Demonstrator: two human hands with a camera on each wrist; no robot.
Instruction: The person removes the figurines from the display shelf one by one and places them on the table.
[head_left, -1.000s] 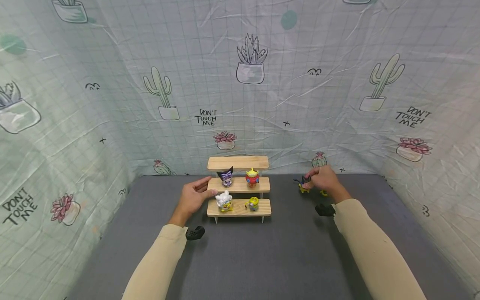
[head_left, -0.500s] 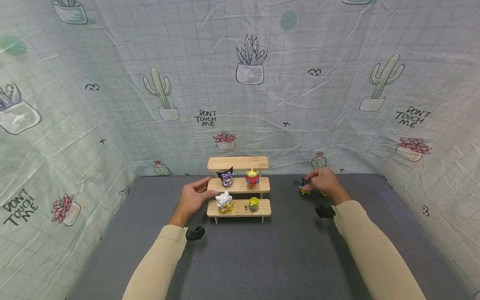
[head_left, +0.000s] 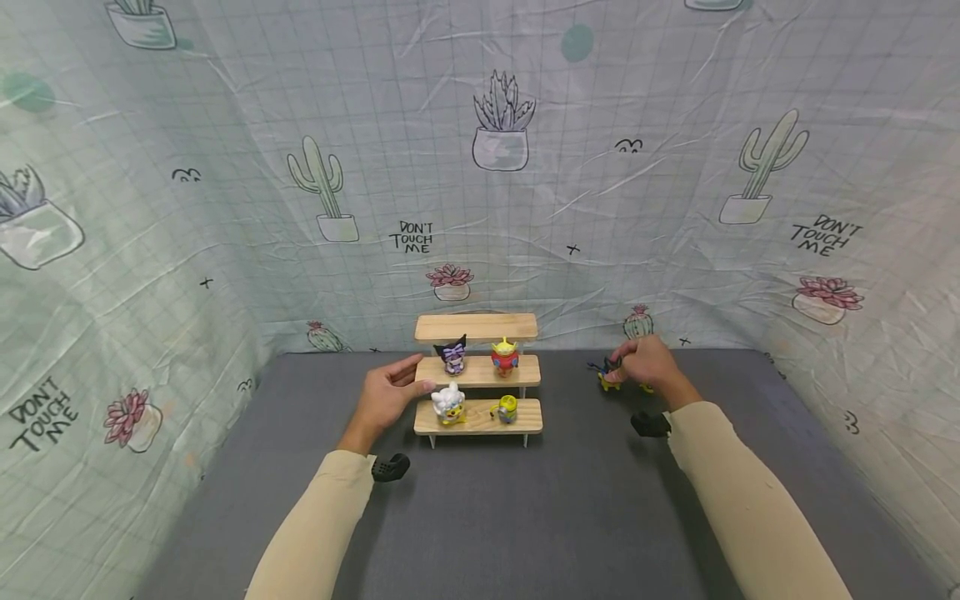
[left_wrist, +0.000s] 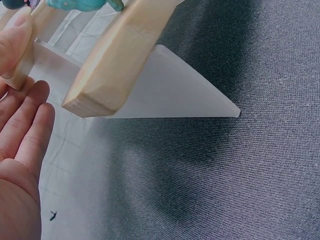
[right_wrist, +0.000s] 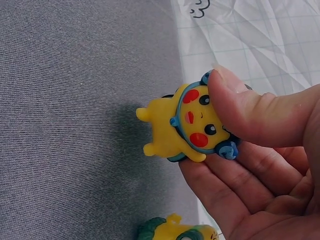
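My left hand [head_left: 384, 395] holds the left end of the middle board of a three-tier wooden display shelf [head_left: 480, 427], thumb above and fingers beneath. Seen from the left wrist, the fingers [left_wrist: 31, 117] lie under the board edge. Off to the right, my right hand [head_left: 649, 368] pinches a small yellow Pikachu figurine [right_wrist: 166, 122] with a blue hood, thumb across its head. Its feet point toward the grey cloth; whether they touch it I cannot tell. Another yellow and green figurine [right_wrist: 182, 232] is partly visible beside it, mostly hidden by my hand in the head view.
The middle board bears a black-and-purple figurine [head_left: 453, 357] and a red-clad one with a yellow head [head_left: 505, 358]. Below stand a white-topped figurine [head_left: 448, 403] and a small yellow one [head_left: 507, 407]. Printed fabric [head_left: 570, 183] walls the grey table [head_left: 480, 533] behind and at the sides.
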